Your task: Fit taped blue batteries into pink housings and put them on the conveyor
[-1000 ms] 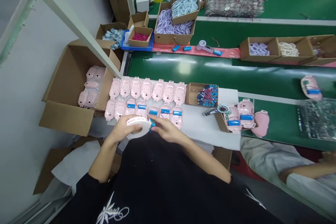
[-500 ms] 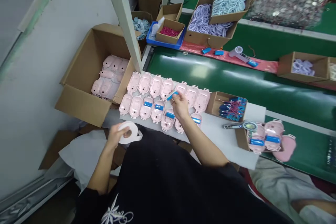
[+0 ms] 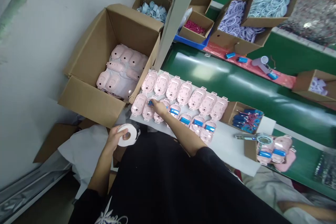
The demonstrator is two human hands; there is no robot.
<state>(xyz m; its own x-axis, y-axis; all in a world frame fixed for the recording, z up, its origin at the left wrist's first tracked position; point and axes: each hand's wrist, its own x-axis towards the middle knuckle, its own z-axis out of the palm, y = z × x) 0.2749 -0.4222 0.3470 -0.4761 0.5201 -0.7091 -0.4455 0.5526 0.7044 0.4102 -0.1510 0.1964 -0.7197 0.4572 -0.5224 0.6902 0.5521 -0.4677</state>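
Note:
My left hand (image 3: pixel 113 138) grips a roll of white tape (image 3: pixel 132 131) by its rim and core, in front of my body. With my right hand (image 3: pixel 159 107) I pinch a small blue battery (image 3: pixel 150 102), low inside a pink plastic shell (image 3: pixel 147 112) in the front row. Whether the battery touches the shell's floor I cannot tell. Blue batteries (image 3: pixel 185 120) lie in several shells to the right of that hand; my wrist and forearm partly cover some. Behind stands a row of pink shells (image 3: pixel 173 88) without batteries.
A large carton (image 3: pixel 86 49) with pink shells stands at the left, by a metal post (image 3: pixel 173 24). Right of the rows are a box of wired blue batteries (image 3: pixel 248 119) and a fan-shaped item (image 3: pixel 264 139). A green conveyor (image 3: pixel 236 87) runs behind. Someone's arm (image 3: pixel 304 210) shows lower right.
My right hand has moved left and down, carrying the blue battery from above the rows into a front-row shell. The left hand keeps the tape roll. The camera view has shifted.

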